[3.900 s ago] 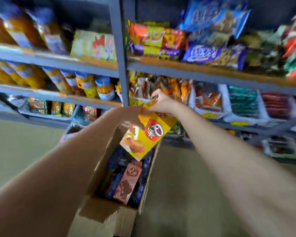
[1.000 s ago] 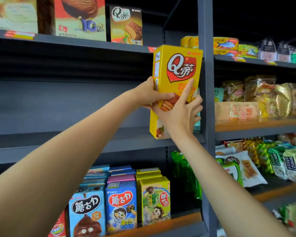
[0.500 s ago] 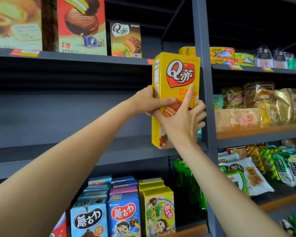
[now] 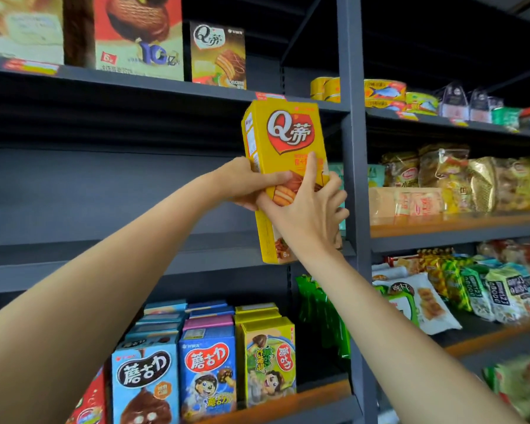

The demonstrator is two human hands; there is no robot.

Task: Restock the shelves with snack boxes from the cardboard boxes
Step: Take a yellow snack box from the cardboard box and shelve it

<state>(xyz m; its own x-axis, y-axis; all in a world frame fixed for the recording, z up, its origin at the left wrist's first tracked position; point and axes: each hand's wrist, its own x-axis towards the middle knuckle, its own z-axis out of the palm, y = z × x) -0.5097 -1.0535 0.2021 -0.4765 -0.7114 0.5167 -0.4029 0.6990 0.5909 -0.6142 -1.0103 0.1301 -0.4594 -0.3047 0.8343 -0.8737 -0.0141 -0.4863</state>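
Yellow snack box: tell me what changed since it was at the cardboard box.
The tall yellow cardboard snack box went up from over the carton to the bare middle grey metal shelf, now upright. Unchanged: left hand and right hand still grip it.

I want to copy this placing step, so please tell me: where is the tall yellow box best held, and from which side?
Hold the yellow box at its middle, across the narrow sides, approaching from its front. It stands upright and tall, so a mid-height hold keeps it steady. The left hand and right hand already hold it there.

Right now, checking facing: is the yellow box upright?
Upright, slightly tilted: the yellow box shows its logo on top, held by both hands.
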